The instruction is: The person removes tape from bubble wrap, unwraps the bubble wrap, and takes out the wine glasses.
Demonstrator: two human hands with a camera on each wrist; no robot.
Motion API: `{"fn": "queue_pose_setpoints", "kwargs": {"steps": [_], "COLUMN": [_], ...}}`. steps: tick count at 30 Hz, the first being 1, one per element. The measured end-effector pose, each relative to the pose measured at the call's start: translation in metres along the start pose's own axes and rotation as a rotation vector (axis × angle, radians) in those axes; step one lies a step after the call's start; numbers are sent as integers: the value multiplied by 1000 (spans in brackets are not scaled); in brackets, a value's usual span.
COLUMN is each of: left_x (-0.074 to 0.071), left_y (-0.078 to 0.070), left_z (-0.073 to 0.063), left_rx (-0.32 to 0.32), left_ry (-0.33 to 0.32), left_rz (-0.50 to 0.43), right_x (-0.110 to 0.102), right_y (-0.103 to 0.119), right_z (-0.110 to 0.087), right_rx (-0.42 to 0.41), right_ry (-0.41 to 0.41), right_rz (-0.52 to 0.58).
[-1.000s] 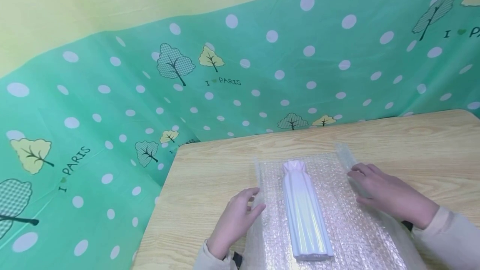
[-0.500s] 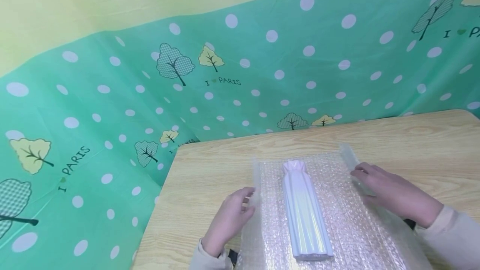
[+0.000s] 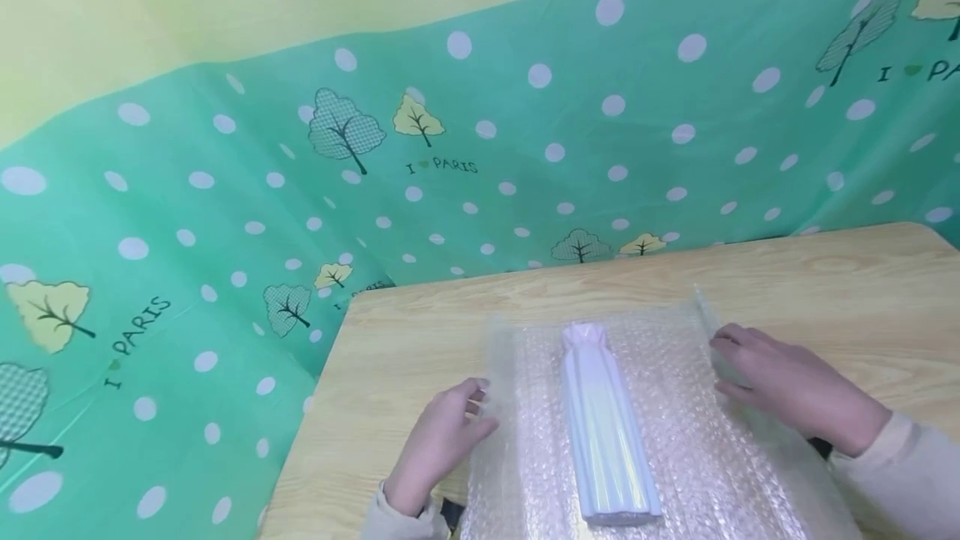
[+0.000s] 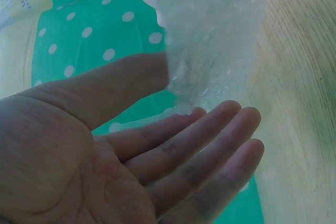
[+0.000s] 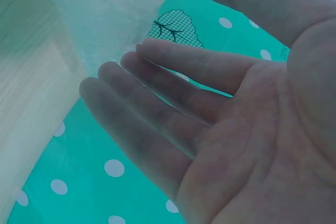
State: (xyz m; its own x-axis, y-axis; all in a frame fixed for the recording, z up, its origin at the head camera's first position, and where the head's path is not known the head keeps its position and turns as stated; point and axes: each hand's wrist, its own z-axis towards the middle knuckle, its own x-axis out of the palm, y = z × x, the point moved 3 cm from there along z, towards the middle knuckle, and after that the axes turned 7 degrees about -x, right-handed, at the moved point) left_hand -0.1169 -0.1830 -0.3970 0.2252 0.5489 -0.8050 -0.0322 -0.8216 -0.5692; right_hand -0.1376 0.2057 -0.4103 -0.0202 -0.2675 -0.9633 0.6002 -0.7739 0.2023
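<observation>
A pale blue fluted vase (image 3: 609, 432) with a pinkish ruffled neck lies on its side on a sheet of bubble wrap (image 3: 693, 448), neck pointing away from me. My left hand (image 3: 442, 444) is at the sheet's left edge, its thumb and fingers apart. In the left wrist view the wrap (image 4: 210, 30) hangs between the thumb and the nearly straight fingers (image 4: 210, 135). At the raised right edge is my right hand (image 3: 787, 386), thumb spread from the fingers. The right wrist view shows long, relaxed fingers (image 5: 173, 85) with their tips beside the wrap (image 5: 105, 14).
The sheet lies on a light wood-grain table (image 3: 405, 340). Behind the table and to its left hangs a green cloth (image 3: 450, 215) with white dots and printed trees. Its upper band is pale yellow.
My left hand has moved left and the sheet's left edge has spread outward with it. The right hand and the right edge have shifted slightly right. The vase stays in place on the wrap.
</observation>
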Motion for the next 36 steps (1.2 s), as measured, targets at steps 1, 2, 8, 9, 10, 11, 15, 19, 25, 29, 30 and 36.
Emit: {"fn": "queue_pose_setpoints", "kwargs": {"steps": [1, 2, 8, 9, 10, 11, 15, 19, 25, 29, 30, 36], "left_x": [-1, -1, -6, -7, -8, -9, -11, -13, -15, -14, -14, -8], "left_y": [1, 1, 5, 6, 7, 9, 12, 13, 10, 6, 4, -3], "left_z": [-1, -1, -2, -2, -3, -3, -5, -7, -6, -4, -3, -3], "left_rx": [-9, -18, -73, -91, -108, -123, -137, -125, -94, -36, -25, 16], "left_ry": [-1, -1, -33, -43, -49, -52, -55, -59, -76, -112, -119, -124], "left_rz": [4, 7, 44, 53, 60, 68, 84, 73, 48, 37, 32, -30], "right_x": [0, 0, -4, -4, -5, -5, -7, -8, -8, -7, -6, -5], "right_y": [0, 1, 1, 1, 0, 0, 1, 2, 4, 9, 11, 18], "right_z": [0, 0, 0, 1, 1, 1, 2, 2, 3, 6, 7, 9], "right_rx": [1, 3, 12, 13, 9, 5, -17, -15, 10, 10, 6, 14], "right_ry": [-4, -7, -23, -24, -26, -28, -58, -79, -80, -84, -88, -82], "right_rz": [-7, -12, -33, -36, -40, -46, -74, -80, -32, 44, 56, 147]}}
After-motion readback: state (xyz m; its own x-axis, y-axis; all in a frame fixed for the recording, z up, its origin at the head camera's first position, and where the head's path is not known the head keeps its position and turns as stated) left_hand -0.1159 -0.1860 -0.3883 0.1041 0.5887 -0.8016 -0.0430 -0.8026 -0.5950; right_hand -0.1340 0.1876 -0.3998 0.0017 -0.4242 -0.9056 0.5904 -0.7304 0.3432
